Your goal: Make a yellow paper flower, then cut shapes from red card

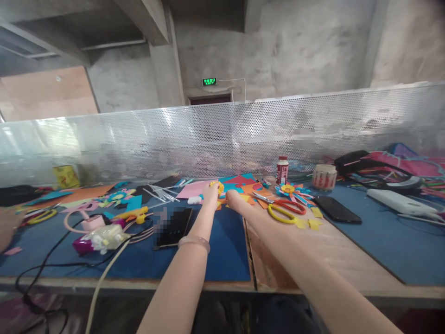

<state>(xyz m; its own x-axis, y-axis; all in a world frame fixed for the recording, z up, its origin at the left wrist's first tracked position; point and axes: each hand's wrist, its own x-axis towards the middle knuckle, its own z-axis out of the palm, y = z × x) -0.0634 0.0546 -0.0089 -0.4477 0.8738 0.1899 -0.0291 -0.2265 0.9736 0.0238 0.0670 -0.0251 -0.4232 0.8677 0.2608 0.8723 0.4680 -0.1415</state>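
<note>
Both my arms reach forward over the table. My left hand (210, 191) pinches a small yellow paper flower (219, 187), whose round edge shows beside the fingertips. Close by on its right, my right hand (235, 199) is closed over the coloured paper, and its fingers hide whatever they may hold. Sheets of blue paper (227, 186), pink paper (196, 189) and red paper (239, 180) lie behind the hands. To the right rest scissors (281, 214) with yellow and red-orange handles, near a blue paper flower (288, 189) with a yellow centre.
A tablet-like dark device (178, 227) lies left of my left arm, beside cables and a glue gun (134, 214). Rightward are a black phone (338, 209), a red bottle (282, 170), a jar (324, 177) and a white power strip (399, 202). A perforated metal screen (139, 139) stands behind the table.
</note>
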